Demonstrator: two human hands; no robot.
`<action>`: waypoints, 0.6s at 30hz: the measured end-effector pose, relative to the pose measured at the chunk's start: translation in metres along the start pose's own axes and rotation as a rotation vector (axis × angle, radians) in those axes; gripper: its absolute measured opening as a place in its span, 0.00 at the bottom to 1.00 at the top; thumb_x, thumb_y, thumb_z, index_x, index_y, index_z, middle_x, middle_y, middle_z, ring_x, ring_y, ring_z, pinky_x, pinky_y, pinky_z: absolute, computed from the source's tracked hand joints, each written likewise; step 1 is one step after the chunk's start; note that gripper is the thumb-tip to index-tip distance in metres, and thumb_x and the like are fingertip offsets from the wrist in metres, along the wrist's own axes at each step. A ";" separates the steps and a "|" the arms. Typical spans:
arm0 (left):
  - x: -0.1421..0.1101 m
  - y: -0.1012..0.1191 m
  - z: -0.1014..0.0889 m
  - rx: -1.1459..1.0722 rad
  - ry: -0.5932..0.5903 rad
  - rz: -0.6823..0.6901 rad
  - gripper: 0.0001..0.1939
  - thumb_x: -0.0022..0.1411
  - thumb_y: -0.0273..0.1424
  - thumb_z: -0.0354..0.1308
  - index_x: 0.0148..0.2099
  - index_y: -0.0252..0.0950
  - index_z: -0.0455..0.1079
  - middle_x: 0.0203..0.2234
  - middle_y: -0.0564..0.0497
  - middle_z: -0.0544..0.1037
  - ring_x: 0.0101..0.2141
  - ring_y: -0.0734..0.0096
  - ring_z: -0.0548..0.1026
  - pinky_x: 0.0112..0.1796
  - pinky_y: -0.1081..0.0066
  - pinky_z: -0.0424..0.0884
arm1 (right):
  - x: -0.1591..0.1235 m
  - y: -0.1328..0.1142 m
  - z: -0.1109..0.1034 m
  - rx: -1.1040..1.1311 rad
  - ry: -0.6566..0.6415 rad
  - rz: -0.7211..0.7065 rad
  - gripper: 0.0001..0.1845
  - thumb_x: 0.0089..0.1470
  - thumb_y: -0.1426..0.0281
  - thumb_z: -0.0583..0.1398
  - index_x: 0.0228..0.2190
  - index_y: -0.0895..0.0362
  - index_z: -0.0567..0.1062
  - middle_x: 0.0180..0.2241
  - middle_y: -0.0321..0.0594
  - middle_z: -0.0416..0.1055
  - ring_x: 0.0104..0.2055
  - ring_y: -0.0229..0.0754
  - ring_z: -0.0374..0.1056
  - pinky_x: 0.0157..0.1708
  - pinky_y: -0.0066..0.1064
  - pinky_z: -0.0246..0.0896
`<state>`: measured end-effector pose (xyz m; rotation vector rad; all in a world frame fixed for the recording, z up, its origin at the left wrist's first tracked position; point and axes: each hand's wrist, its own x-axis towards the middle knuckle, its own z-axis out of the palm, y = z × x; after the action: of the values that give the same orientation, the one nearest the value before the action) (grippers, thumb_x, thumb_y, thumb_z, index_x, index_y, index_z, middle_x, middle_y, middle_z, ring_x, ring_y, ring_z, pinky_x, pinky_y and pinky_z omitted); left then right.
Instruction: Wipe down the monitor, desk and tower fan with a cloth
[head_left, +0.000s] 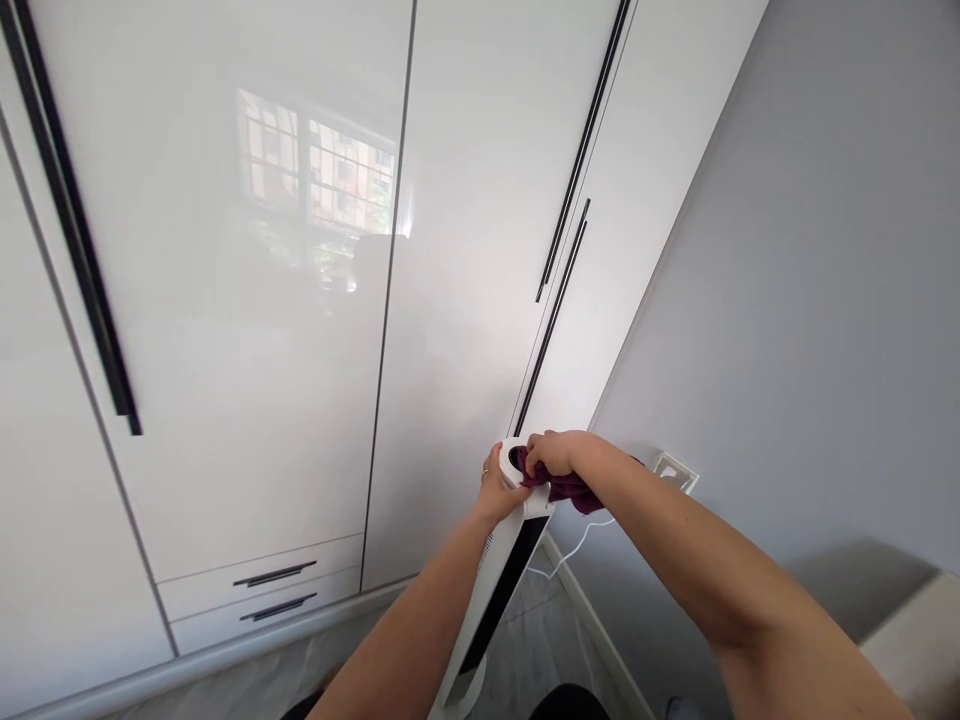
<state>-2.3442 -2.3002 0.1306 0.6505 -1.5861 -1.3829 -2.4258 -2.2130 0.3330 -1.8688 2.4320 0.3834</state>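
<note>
A tall white tower fan (499,580) with a dark front strip stands on the floor in the corner by the wardrobe. My left hand (495,490), with a ring on one finger, is closed around the left side of the fan's top. My right hand (551,453) is closed on a dark purple cloth (566,490) and presses it onto the fan's top; the cloth hangs down under my wrist.
A glossy white wardrobe (262,300) with long black handles (562,270) fills the view; two drawers (270,590) sit low. A grey wall (787,350) on the right holds a socket (675,470) with a white cord (570,550). The floor is grey tile.
</note>
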 end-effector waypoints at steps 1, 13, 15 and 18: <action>-0.001 0.001 -0.003 -0.004 0.008 0.000 0.63 0.43 0.37 0.76 0.77 0.37 0.50 0.73 0.31 0.57 0.74 0.39 0.55 0.72 0.48 0.53 | -0.003 0.008 0.001 -0.034 0.009 -0.048 0.14 0.52 0.66 0.68 0.43 0.48 0.86 0.52 0.46 0.78 0.45 0.54 0.76 0.42 0.44 0.72; -0.006 0.005 -0.019 -0.052 0.019 -0.011 0.63 0.43 0.38 0.78 0.76 0.37 0.51 0.72 0.30 0.59 0.73 0.36 0.56 0.72 0.46 0.52 | 0.020 0.028 0.060 -0.040 0.294 -0.167 0.33 0.63 0.70 0.62 0.67 0.44 0.72 0.79 0.44 0.47 0.71 0.62 0.54 0.60 0.57 0.64; -0.004 0.004 -0.020 -0.046 0.025 0.001 0.63 0.43 0.38 0.78 0.76 0.36 0.51 0.72 0.30 0.58 0.73 0.36 0.56 0.72 0.46 0.51 | 0.027 0.024 0.067 -0.060 0.273 -0.185 0.34 0.65 0.72 0.59 0.69 0.44 0.70 0.79 0.43 0.47 0.72 0.61 0.54 0.61 0.56 0.64; -0.003 0.001 -0.023 -0.029 0.026 0.009 0.62 0.43 0.38 0.78 0.76 0.36 0.51 0.73 0.31 0.58 0.73 0.38 0.56 0.73 0.46 0.50 | 0.032 0.022 0.066 -0.121 0.249 -0.202 0.35 0.65 0.71 0.60 0.71 0.44 0.68 0.79 0.44 0.46 0.73 0.64 0.54 0.61 0.58 0.65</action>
<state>-2.3224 -2.3085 0.1300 0.6408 -1.5437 -1.3831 -2.4628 -2.2229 0.2663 -2.3165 2.3793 0.3087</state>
